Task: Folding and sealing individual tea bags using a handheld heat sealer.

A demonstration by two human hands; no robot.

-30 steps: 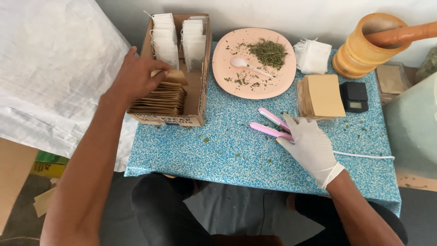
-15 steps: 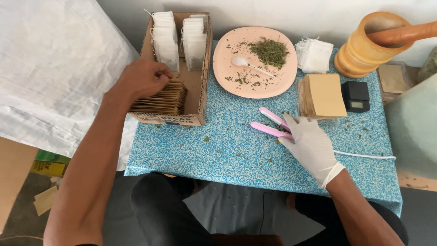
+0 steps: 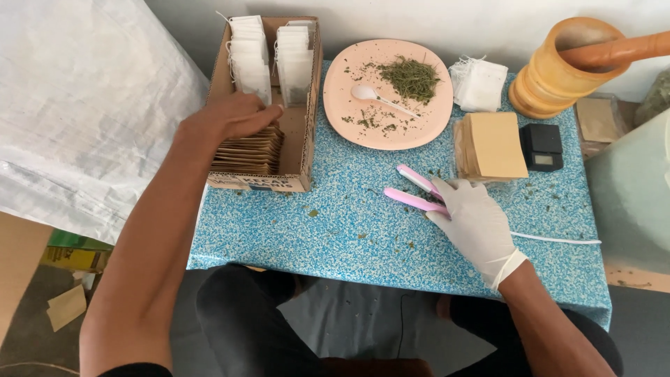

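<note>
- Starting nearest you, your right hand point(image 3: 478, 223), in a white glove, lies over the back end of the pink clamp tool point(image 3: 415, 192) on the blue speckled table point(image 3: 314, 230). The fingers are loose, not clenched, and it cannot be told whether they truly grip it. The tool's two arms stand apart with nothing between them, and a white cord point(image 3: 558, 239) runs off to the right.
- Further out on the left, your left hand point(image 3: 234, 117) is palm-down in the cardboard box point(image 3: 307, 150), fingers curled onto the brown packets point(image 3: 251, 153) stacked in its near end. It cannot be told whether one packet is pinched.
- Judging from this, the step in hand is at the box, handling the brown stack, while the clamp tool waits idle.
- A next move calls for separating a single packet from a tight stack, so work one edge with your fingertips and mind the white bags point(image 3: 251, 63) standing upright just behind.
- Farther off sit a second brown pile point(image 3: 495, 144) beside a small black scale point(image 3: 542, 146), then a pink plate point(image 3: 342, 84) with dried herbs point(image 3: 410, 77) and a white spoon point(image 3: 377, 96).
- Farthest right stands a wooden mortar point(image 3: 551, 77) with its pestle point(image 3: 614, 50).
</note>
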